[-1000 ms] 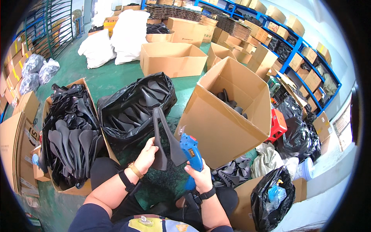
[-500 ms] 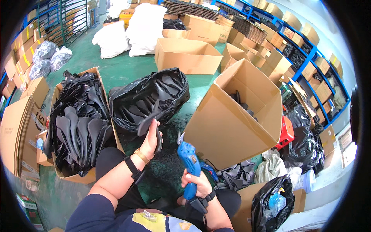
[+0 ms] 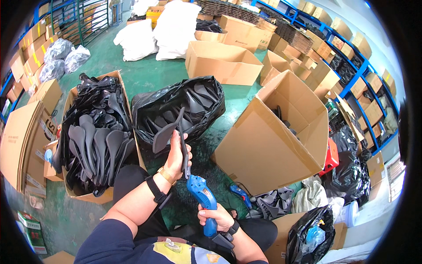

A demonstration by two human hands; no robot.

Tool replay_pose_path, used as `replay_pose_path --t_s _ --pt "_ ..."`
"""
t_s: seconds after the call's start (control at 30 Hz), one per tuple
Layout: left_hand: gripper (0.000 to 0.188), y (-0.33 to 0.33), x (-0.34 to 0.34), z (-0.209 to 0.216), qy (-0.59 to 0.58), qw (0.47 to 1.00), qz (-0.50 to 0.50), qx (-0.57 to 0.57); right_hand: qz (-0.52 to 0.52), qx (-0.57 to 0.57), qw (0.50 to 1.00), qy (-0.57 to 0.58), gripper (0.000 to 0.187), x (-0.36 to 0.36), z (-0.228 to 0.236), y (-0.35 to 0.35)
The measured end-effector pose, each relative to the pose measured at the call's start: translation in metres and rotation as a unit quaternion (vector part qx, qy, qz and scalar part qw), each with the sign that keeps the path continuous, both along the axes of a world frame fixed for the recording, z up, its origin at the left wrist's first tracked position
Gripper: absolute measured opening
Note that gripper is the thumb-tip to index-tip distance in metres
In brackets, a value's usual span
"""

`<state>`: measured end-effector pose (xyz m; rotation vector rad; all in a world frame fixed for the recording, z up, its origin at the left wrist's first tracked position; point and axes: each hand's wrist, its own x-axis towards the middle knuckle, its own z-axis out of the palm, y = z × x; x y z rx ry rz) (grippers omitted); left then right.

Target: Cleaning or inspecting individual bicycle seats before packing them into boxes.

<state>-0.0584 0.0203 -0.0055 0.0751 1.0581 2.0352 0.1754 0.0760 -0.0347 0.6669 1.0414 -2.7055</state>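
My left hand (image 3: 174, 157) is closed around a black bicycle saddle part (image 3: 165, 137), which it holds up on edge in front of the bag. My right hand (image 3: 216, 217) grips the handle of a blue handheld electric cutter (image 3: 203, 192). The cutter's metal tip meets or nearly meets the lower end of the saddle part beside my left palm; I cannot tell whether they touch. Behind the held piece lies an opened black plastic bag (image 3: 145, 102) with similar saddle parts inside. To my left, a cardboard box (image 3: 126, 94) is heaped with more saddle parts (image 3: 102, 147).
A tall open carton (image 3: 259, 145) stands at the right with some black pieces inside. Near its base lie a second blue tool (image 3: 240, 193) and several black saddle parts (image 3: 274, 203). A black-lined box (image 3: 299, 240) is at lower right; white sacks (image 3: 178, 33) stand farther back.
My right hand has brought the cutter leftward, its tip now at the saddle part. The held piece is turned somewhat more upright. The surroundings have shifted slightly right in the view.
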Motion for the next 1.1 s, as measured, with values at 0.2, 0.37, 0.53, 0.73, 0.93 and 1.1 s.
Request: replay_pose_path --t_s 0.2,0.37,0.53,0.73,0.93,1.1 --pt "0.073 -0.002 0.003 -0.001 0.049 0.998 -0.01 0.036 0.017 -0.044 0.999 0.003 0.022 -0.001 -0.003 0.0" --pt "0.071 -0.002 0.008 0.002 0.129 0.991 -0.019 0.044 0.016 -0.04 0.999 0.009 0.02 0.001 0.0 0.004" --pt "0.067 -0.005 0.01 0.0 0.187 0.978 -0.053 0.075 0.006 -0.021 1.0 0.017 0.018 -0.002 0.003 0.005" --pt "0.065 -0.005 0.012 0.003 0.206 0.967 -0.098 0.115 -0.044 -0.039 0.998 0.025 0.02 -0.001 0.008 0.009" --pt "0.065 -0.008 0.008 0.014 0.205 0.964 -0.121 0.12 -0.001 -0.034 0.999 0.011 0.018 0.006 0.005 0.003" --pt "0.092 -0.009 0.011 0.024 0.268 0.95 -0.143 0.069 0.013 -0.055 0.998 0.014 0.017 0.008 0.002 0.004"
